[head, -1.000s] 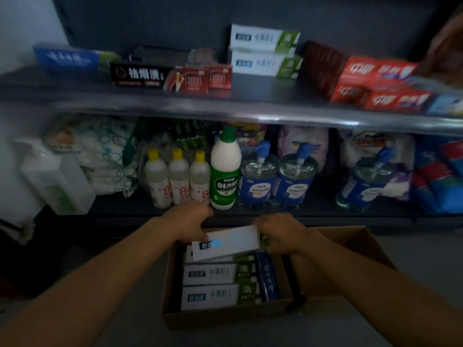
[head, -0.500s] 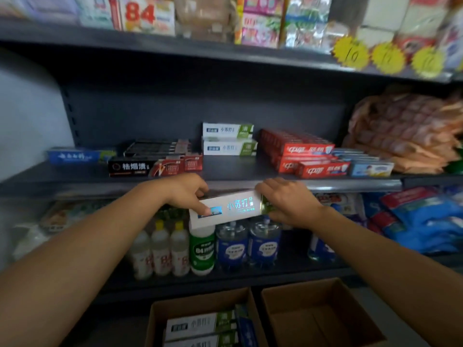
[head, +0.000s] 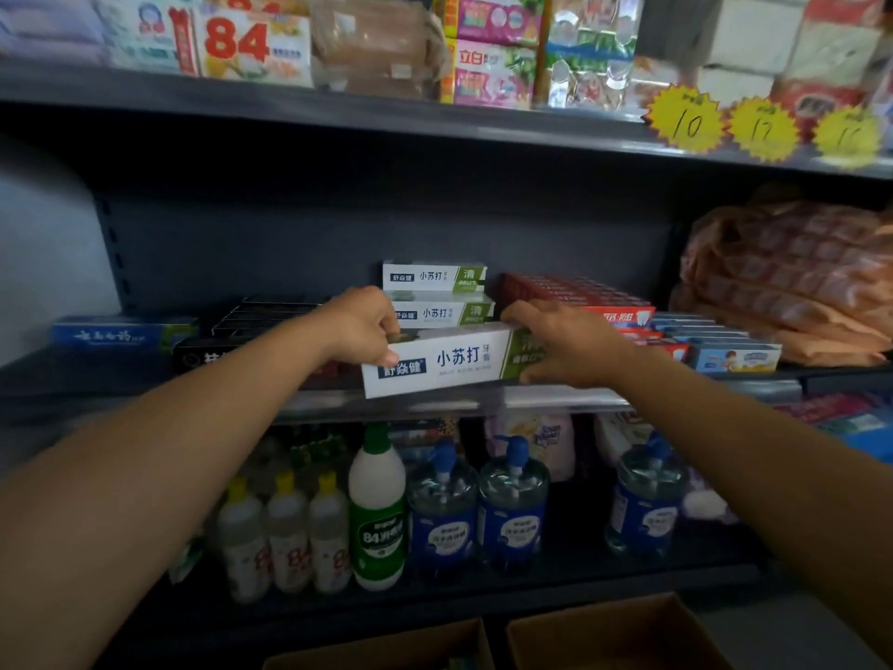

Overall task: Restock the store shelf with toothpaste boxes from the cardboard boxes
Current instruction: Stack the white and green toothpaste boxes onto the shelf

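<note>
Sitting below both hands, two cardboard boxes show only their top edges. Above them, the left hand and right hand pinch opposite ends of a white toothpaste box at the front edge of the shelf. Just beyond the hands, two matching boxes are stacked.

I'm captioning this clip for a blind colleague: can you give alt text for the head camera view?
Two bare hands, left hand and right hand, hold a long white-and-green toothpaste box by its ends at the front edge of a dark metal store shelf, before two matching stacked boxes. Red toothpaste boxes lie to the right; bottles stand on the shelf below.
</note>
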`<action>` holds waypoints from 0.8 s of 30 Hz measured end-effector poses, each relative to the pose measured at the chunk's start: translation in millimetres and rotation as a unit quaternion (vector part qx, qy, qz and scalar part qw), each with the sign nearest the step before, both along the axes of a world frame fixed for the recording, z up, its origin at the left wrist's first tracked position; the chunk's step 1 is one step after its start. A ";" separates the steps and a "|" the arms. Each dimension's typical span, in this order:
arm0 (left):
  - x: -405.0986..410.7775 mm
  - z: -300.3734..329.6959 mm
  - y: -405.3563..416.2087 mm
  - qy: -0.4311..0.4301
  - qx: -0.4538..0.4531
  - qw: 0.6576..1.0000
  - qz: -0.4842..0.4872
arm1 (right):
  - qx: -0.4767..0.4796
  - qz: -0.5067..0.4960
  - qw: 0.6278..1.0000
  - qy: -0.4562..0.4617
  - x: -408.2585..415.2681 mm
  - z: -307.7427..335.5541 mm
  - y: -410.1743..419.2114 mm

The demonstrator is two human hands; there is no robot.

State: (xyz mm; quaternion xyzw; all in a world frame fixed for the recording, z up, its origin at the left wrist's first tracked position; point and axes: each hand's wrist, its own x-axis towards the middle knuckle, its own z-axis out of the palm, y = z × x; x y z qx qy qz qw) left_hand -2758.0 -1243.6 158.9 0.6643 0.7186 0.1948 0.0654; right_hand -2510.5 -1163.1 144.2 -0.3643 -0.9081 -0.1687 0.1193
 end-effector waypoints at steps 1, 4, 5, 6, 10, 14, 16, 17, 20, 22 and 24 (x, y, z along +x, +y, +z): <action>-0.3 2.4 8.0 0.003 0.010 1.000 0.003 | -0.014 -0.009 1.000 0.002 -2.6 5.3 7.9; -0.7 4.3 35.0 0.013 0.020 1.000 0.007 | -0.029 -0.026 0.999 -0.002 -11.1 12.2 32.9; -1.3 2.9 44.6 0.017 0.021 1.000 0.008 | -0.026 -0.031 0.999 -0.009 -14.2 11.9 41.4; -2.2 0.5 54.3 0.023 0.021 0.999 0.010 | -0.021 -0.035 0.999 -0.015 -17.0 10.3 50.1; -6.9 -16.2 93.6 0.051 0.013 0.999 0.015 | -0.008 -0.036 0.999 -0.024 -28.4 -10.9 87.9; -12.9 -35.5 128.5 0.075 -0.003 0.997 0.022 | -0.005 -0.035 0.999 -0.036 -39.3 -38.7 128.1; -16.7 -42.1 142.3 0.080 -0.009 0.997 0.021 | -0.005 -0.038 0.999 -0.037 -44.0 -44.2 143.5; -19.4 -44.5 148.2 0.083 -0.012 0.996 0.021 | -0.008 -0.039 0.998 -0.039 -46.3 -45.1 150.8; -27.7 -46.0 164.5 0.117 -0.017 0.993 0.019 | -0.022 -0.034 0.998 -0.038 -54.3 -43.6 170.4; -29.9 -45.8 172.6 0.149 -0.023 0.988 0.022 | -0.036 -0.032 0.998 -0.037 -59.9 -42.0 181.1; -29.8 -44.5 181.4 0.188 -0.018 0.982 0.028 | -0.031 -0.037 0.998 -0.040 -65.4 -41.0 190.0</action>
